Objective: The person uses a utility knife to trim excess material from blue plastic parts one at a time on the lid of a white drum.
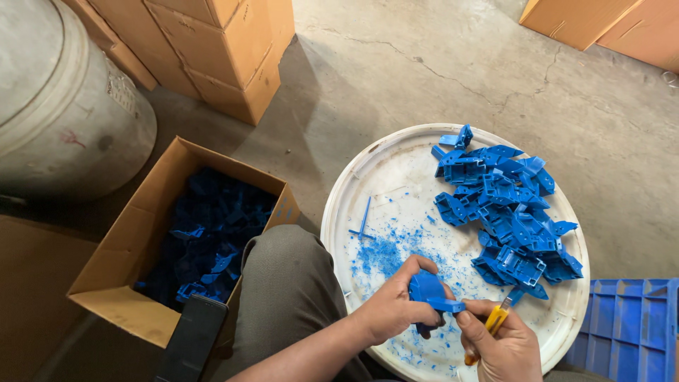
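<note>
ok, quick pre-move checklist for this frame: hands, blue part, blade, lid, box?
1. Left hand grips the blue plastic part firmly: ok.
2. Right hand holds the yellow-handled cutter: ok.
3. Cutter tip position against the part: cannot tell, the tip is hidden by the thumb and the part.
4. Fingers clear of the blade: cannot tell.
5. Pile of blue parts sits on the white round lid, apart from the hands: ok.
6. Cardboard box of blue parts open beside the knee: ok.
</note>
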